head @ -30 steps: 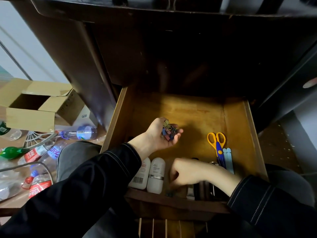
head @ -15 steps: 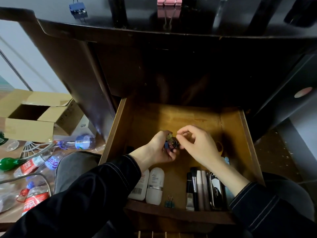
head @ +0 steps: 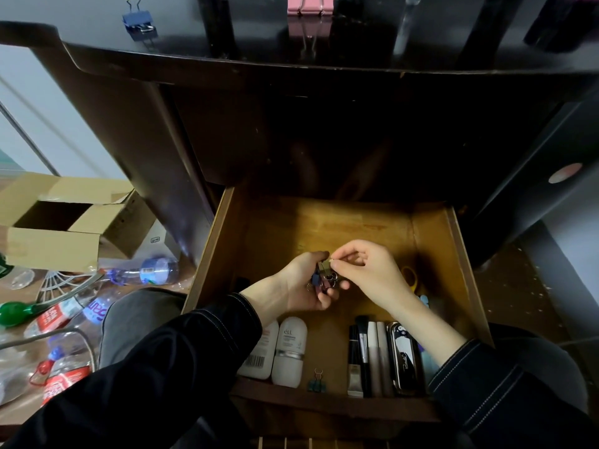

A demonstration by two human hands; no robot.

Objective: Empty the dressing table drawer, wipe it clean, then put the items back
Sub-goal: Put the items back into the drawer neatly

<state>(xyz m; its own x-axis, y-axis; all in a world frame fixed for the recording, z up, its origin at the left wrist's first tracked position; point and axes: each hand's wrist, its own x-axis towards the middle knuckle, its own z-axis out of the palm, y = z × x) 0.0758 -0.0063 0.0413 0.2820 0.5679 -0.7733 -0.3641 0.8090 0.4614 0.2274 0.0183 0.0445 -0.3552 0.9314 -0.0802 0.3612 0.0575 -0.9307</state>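
The wooden drawer (head: 453, 254) stands pulled out below the dark dressing table. My left hand (head: 298, 286) hovers over its middle, cupped around a small bunch of binder clips (head: 324, 277). My right hand (head: 366, 270) meets it from the right and pinches one clip of the bunch at the fingertips. Along the drawer's front lie two white bottles (head: 290, 351), a small teal clip (head: 317, 382), make-up brushes and tubes (head: 368, 358) and a shiny dark case (head: 405, 358). Yellow-handled scissors (head: 411, 277) peek out behind my right wrist.
On the dark tabletop rest a blue binder clip (head: 138, 22) and a pink one (head: 309, 6). To the left, the floor holds an open cardboard box (head: 64, 222), several plastic bottles (head: 142, 273) and a wire fan guard (head: 61, 283). My knees flank the drawer.
My right hand came up from the drawer's front items to the bunch in my left hand and now pinches a clip there. The camera tilted up, showing the tabletop.
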